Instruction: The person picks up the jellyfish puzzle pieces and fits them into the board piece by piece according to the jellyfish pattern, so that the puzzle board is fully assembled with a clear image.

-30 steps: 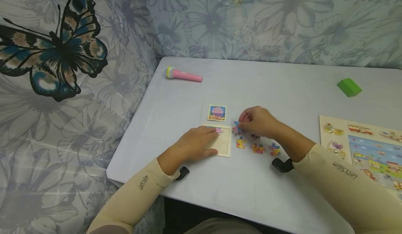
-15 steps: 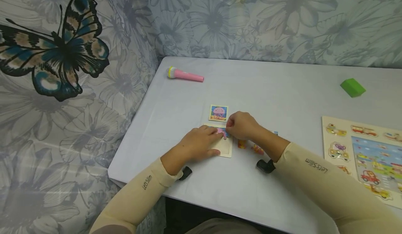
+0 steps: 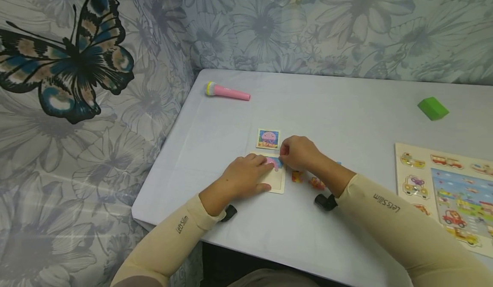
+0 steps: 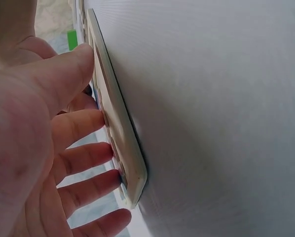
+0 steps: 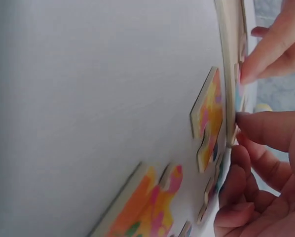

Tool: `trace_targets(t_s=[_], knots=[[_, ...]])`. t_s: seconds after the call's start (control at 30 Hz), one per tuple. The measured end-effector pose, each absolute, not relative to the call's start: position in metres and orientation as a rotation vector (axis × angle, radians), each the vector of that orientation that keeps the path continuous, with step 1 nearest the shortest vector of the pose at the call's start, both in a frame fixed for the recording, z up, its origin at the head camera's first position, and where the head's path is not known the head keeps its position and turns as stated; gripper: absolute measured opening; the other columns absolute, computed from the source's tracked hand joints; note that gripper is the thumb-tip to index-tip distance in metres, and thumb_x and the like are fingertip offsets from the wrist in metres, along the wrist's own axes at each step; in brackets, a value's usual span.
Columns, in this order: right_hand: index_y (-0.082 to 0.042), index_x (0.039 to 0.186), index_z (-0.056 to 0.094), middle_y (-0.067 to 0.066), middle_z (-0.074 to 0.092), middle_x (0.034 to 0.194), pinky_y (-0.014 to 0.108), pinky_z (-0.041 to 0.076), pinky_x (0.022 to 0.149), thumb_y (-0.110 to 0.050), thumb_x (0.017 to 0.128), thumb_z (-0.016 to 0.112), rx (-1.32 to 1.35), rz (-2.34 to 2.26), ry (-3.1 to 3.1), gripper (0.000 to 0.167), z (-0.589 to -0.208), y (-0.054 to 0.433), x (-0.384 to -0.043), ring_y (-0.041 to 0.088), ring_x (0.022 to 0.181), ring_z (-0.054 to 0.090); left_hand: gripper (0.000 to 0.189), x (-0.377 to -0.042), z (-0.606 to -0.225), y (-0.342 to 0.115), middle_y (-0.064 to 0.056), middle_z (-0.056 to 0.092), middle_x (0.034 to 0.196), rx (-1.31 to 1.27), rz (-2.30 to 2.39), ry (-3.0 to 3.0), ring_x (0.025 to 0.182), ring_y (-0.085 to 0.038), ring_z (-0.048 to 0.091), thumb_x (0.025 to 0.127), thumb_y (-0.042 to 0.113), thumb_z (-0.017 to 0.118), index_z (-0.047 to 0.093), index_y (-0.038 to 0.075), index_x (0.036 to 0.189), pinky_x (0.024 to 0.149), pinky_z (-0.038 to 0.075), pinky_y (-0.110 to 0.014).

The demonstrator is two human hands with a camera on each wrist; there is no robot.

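My left hand [image 3: 242,176] lies over the left side of a small wooden puzzle frame [image 3: 276,187], with fingers extended; in the left wrist view its fingertips touch the frame's face. Pink and blue puzzle pieces [image 3: 272,162] sit along the frame's upper part, partly covered by the fingers. At the upper right corner, my right hand [image 3: 299,154] has thumb and curled fingers pinching a puzzle piece, mostly hidden by the fingertips. Loose orange and yellow pieces [image 5: 209,113] lie beside the frame, some of them under the right hand. Just above sits a square jellyfish picture [image 3: 268,139].
A pink toy microphone [image 3: 231,93] lies at the back left of the white table [image 3: 327,107]. The green block [image 3: 433,108] is at the back right. On the right edge of view lies a larger vehicle puzzle board [image 3: 420,192].
From the loose pieces, my right hand has moved left to the frame's upper right corner, bringing a blue and pink piece. It has barely shifted since half a second ago. The left hand stays put.
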State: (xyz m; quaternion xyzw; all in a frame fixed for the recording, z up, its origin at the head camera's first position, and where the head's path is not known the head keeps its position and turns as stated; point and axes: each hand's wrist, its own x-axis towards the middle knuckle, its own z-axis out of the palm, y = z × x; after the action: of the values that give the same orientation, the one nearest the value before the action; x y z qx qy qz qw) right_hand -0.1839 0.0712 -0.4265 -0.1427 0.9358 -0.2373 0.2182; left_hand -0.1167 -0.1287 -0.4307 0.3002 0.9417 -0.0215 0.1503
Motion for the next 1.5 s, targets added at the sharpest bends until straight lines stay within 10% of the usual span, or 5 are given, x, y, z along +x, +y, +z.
trace_targets(t_s=[0.57, 0.97, 1.5], knots=[[-0.006, 0.116, 0.069, 0.014, 0.064, 0.109, 0.047, 0.05, 0.086, -0.026, 0.088, 0.076, -0.486, -0.487, 2.693, 0.035, -0.41, 0.125, -0.161, 0.031, 0.098, 0.058, 0.07, -0.123, -0.439, -0.147, 0.002, 0.042, 0.157, 0.874, 0.25, 2.664, 0.148, -0.02, 0.035, 0.098, 0.053, 0.063, 0.039, 0.024, 0.157, 0.117, 0.036, -0.046], [-0.005, 0.111, 0.069, 0.015, 0.064, 0.11, 0.05, 0.049, 0.093, -0.025, 0.094, 0.072, -0.426, -0.559, 2.694, 0.027, -0.423, 0.121, -0.167, 0.032, 0.101, 0.056, 0.063, -0.125, -0.433, -0.165, 0.003, 0.044, 0.153, 0.768, 0.332, 2.695, 0.144, -0.022, 0.034, 0.096, 0.05, 0.066, 0.049, 0.024, 0.151, 0.119, 0.03, -0.047], [-0.011, 0.092, 0.07, 0.004, 0.064, 0.081, 0.027, 0.047, 0.061, -0.025, 0.093, 0.076, -0.382, -0.916, 2.408, 0.015, -0.411, 0.061, -0.169, 0.018, 0.075, 0.057, 0.055, -0.147, -0.432, -0.181, 0.005, 0.05, 0.147, 0.73, 0.432, 2.613, 0.133, -0.022, 0.044, 0.094, 0.044, 0.072, 0.059, 0.022, 0.143, 0.112, 0.036, -0.048]])
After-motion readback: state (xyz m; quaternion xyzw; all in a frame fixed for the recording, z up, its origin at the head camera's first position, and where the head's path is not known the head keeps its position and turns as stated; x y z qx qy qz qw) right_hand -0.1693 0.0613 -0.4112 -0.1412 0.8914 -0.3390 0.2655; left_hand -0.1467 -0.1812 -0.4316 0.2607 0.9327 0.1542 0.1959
